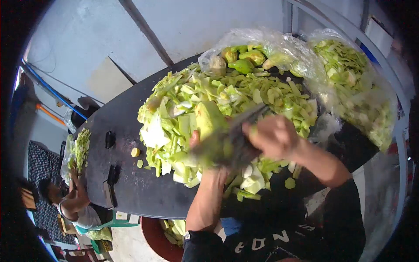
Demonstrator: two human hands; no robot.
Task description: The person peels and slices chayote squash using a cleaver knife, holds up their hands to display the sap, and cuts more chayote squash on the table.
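Note:
My left hand [195, 139] grips a chunk of pale green peeled vegetable [209, 117], its thumb along the near side. Most of that hand is hidden behind a dark motion blur. My right hand [275, 134] is closed around a knife [249, 117], whose dark blade is smeared by movement and lies across the front of the chunk. Whether the blade touches the chunk I cannot tell. Under and around both hands spreads a large heap of green and white slices and peelings [174, 94].
Whole green vegetables [242, 65] lie behind the heap, beside a clear plastic bag [349, 83] full of slices. A dark table [126, 174] carries it all. Below its edge stands a red tub [152, 240] with pieces inside. Another person [80, 205] sits at the far left, handling green strips.

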